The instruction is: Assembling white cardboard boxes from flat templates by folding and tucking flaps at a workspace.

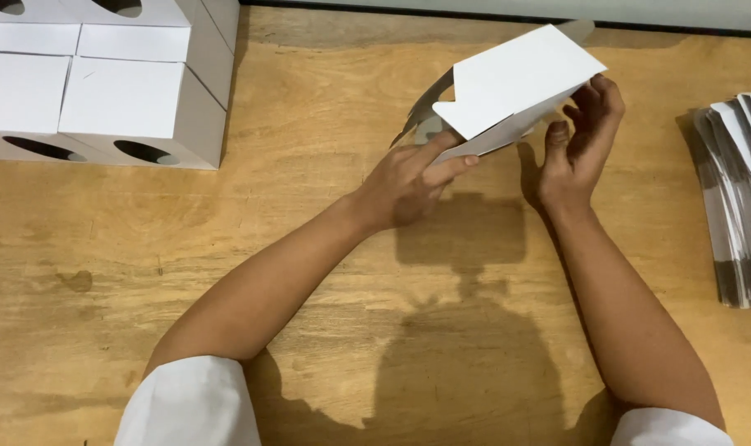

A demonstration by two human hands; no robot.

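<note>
At twelve o'clock above the wooden table, just right of centre: one white cardboard blank, partly folded, held clear of the surface. Its top panel is plain white with a notched lower-left edge; grey flaps show at its left and at the upper corner. Your left hand pinches its lower-left edge, fingers closed on the card. Your right hand grips its right corner, fingers curled around it. At ten o'clock: finished white boxes with oval cut-outs, stacked together. At three o'clock: a stack of flat blanks.
</note>
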